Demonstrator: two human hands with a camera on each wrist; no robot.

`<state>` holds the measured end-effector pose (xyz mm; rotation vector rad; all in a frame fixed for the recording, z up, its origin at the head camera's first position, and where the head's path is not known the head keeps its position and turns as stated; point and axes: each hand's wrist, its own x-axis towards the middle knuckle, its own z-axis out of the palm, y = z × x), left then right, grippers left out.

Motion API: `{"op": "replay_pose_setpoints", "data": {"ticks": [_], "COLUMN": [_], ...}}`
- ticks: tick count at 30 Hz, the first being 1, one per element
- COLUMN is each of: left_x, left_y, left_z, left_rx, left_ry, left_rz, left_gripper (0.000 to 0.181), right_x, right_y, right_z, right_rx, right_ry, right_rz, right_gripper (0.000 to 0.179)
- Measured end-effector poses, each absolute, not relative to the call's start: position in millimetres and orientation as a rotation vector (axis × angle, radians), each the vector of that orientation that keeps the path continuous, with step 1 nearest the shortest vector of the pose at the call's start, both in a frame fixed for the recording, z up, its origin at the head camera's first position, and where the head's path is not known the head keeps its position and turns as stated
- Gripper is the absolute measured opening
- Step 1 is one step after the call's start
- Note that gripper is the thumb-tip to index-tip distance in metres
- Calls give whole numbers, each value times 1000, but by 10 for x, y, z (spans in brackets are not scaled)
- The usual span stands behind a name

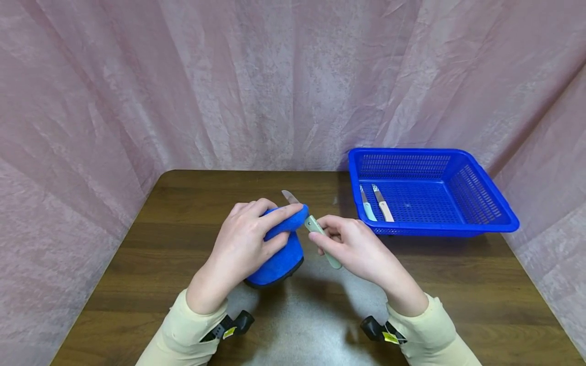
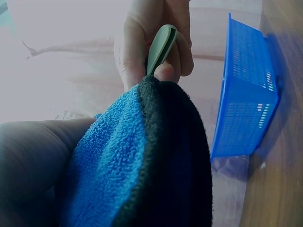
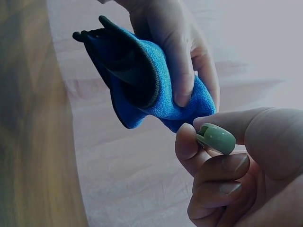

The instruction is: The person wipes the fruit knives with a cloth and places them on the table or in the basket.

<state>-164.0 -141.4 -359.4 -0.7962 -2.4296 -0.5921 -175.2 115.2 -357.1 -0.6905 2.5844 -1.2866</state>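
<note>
My left hand (image 1: pixel 242 236) grips a folded blue cloth (image 1: pixel 276 262) with a black edge, thumb and fingers pinching it around the blade of a folding knife. The blade tip sticks out beyond the cloth on the far side, and the middle of the blade is covered. My right hand (image 1: pixel 357 246) holds the knife by its pale green handle (image 1: pixel 322 239), between thumb and curled fingers. A slot runs along that handle (image 2: pixel 162 45) in the left wrist view. In the right wrist view the handle's rounded end (image 3: pixel 220 140) points toward the camera.
A blue plastic basket (image 1: pixel 458 229) stands at the right back of the wooden table (image 1: pixel 183 213). Inside it, near the left wall, lie a knife with a light blue handle (image 1: pixel 370 211) and one with a cream handle (image 1: pixel 386 211). Pink curtains (image 1: pixel 293 86) surround the table.
</note>
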Motion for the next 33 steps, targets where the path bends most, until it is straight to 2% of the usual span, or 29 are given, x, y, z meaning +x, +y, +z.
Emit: {"op": "replay_pose_setpoints", "data": {"ticks": [33], "left_x": [-1621], "left_y": [-1441], "left_z": [-3551], "left_rx": [-701], "left_ry": [-2503], "left_rz": [-595], "left_gripper": [54], "right_x": [-1736], "right_y": [1165], "right_z": [-3560], "right_rx": [-703], "right_ry": [2603], "right_rz": [-1225], "right_gripper": [14]}}
